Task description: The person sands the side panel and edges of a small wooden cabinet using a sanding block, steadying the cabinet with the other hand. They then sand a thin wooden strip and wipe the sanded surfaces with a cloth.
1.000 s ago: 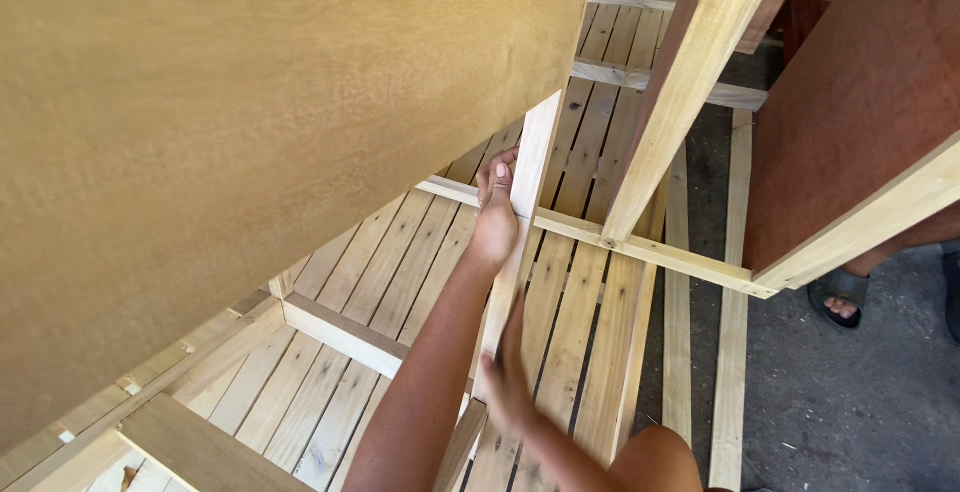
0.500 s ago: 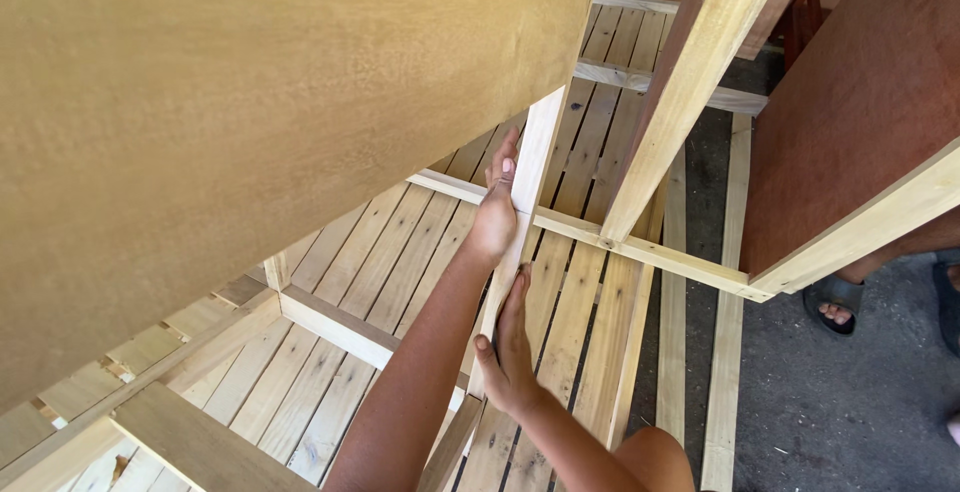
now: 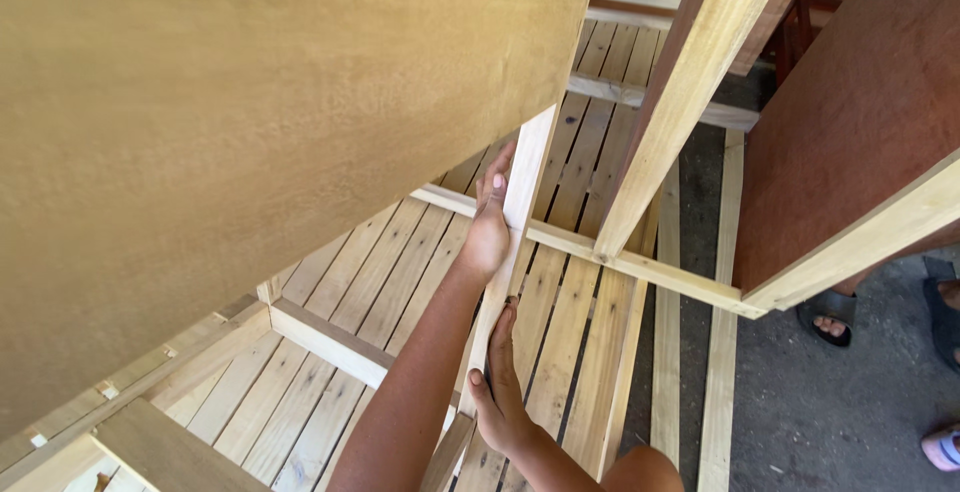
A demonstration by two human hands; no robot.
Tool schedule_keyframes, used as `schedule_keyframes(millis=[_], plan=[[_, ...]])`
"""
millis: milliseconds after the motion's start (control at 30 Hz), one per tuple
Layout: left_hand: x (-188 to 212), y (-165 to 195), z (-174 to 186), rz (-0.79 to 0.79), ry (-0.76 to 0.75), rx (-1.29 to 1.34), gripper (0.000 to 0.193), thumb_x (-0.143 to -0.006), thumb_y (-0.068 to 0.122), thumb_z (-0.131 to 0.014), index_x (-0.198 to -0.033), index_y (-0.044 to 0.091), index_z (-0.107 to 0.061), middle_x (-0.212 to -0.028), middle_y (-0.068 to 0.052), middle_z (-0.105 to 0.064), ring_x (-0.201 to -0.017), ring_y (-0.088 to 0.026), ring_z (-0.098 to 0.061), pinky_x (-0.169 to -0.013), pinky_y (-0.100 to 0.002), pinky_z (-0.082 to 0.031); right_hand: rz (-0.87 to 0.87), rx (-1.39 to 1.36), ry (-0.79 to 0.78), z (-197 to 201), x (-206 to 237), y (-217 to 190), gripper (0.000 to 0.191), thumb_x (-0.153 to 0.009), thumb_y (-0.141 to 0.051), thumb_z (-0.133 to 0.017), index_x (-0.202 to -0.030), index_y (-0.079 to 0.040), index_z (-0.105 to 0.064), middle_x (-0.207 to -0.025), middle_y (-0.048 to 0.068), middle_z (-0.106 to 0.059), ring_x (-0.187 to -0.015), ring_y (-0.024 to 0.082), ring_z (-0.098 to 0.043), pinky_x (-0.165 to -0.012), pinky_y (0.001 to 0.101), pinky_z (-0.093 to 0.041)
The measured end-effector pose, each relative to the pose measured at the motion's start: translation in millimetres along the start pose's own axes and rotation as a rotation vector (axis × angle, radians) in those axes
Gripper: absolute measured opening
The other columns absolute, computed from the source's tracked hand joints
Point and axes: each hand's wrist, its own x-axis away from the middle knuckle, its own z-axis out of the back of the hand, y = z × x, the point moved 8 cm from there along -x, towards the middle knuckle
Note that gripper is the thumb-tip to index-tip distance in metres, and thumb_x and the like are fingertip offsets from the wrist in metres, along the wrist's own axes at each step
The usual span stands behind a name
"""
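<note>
— Where's that upright slat (image 3: 522, 214)?
— Mid-frame, under the big panel (image 3: 250, 142). Left hand (image 3: 488, 227) wraps it high, right hand (image 3: 500, 392) grips low.
— I'd keep it flush against the crossbar (image 3: 600, 252).

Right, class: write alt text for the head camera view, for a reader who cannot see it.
Two bare hands grip a pale upright wooden slat, the left hand higher up and the right hand lower down. It stands inside a light timber frame over slatted wooden boards, beneath a large tan plywood sheet. Another person's sandalled foot shows at right.
</note>
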Motion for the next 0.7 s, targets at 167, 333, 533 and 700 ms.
schedule_keyframes(millis=[167,333,533,700], plan=[[1,-1,-1,0.055,0.011,0.243,0.064,-0.108,0.05,-0.018,-0.161,0.014,-0.026,-0.165,-0.015,-0.027,-0.155,-0.03,-0.024,-0.126,-0.042,-0.018,0.108,-0.081,0.121,70,-129,-33,0.12,-0.089,-0.092,-0.014,-0.16,-0.005,0.028,-0.171,0.016,0.033,-0.159,0.031,0.027,-0.13,0.0497,0.005],[1,1,-1,0.032,0.017,0.251,0.068,-0.108,0.052,-0.021,-0.162,0.012,-0.025,-0.167,-0.016,-0.024,-0.156,-0.028,-0.019,-0.126,-0.042,-0.017,0.31,-0.059,0.3,102,-180,-58,0.111,-0.097,-0.088,-0.023,-0.169,-0.01,0.008,-0.181,0.011,0.011,-0.166,0.026,0.009,-0.142,0.0471,0.0],[4,-2,0,0.044,0.022,0.196,0.066,-0.108,0.051,-0.018,-0.161,0.012,-0.027,-0.167,-0.016,-0.026,-0.156,-0.029,-0.023,-0.127,-0.041,-0.017,-0.172,-0.078,0.066,-22,29,26,0.095,-0.103,-0.064,-0.025,-0.158,-0.004,0.024,-0.171,0.02,0.027,-0.159,0.035,0.023,-0.126,0.0522,0.008],[3,-2,2,0.007,0.061,0.145,0.063,-0.11,0.047,-0.018,-0.161,0.011,-0.026,-0.167,-0.016,-0.022,-0.157,-0.03,-0.019,-0.127,-0.042,-0.015,-0.322,-0.204,0.017,-18,29,50,0.097,-0.097,-0.068,-0.026,-0.159,-0.011,0.022,-0.17,0.011,0.029,-0.156,0.029,0.024,-0.123,0.0506,0.01]])
